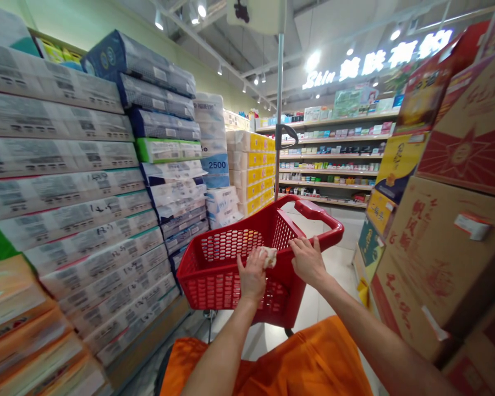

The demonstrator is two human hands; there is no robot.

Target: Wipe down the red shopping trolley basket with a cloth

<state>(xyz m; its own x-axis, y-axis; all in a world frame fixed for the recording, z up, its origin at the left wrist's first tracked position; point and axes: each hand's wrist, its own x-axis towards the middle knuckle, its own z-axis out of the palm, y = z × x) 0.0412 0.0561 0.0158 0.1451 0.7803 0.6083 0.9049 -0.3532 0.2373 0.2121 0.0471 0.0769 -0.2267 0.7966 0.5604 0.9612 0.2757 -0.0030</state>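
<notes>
A red plastic shopping cart [226, 289] stands side-on in front of me, its basket of perforated walls facing left and its handle at the right. My left hand [253, 274] is at the near upper rim, with a crumpled whitish cloth [269, 257] under its fingers against the red plastic. Close to the handle end, my right hand [307, 260] grips the cart's rim, fingers bent over the edge. The underside of both palms is hidden. Part of the basket floor is out of sight behind the near wall.
Tall stacks of wrapped paper packs [66, 137] line the left side. Cardboard cartons [445, 258] are piled on the right. A metal pole [280, 82] rises behind the cart. Shelves of small goods [330, 148] stand at the back, beyond a pale floor.
</notes>
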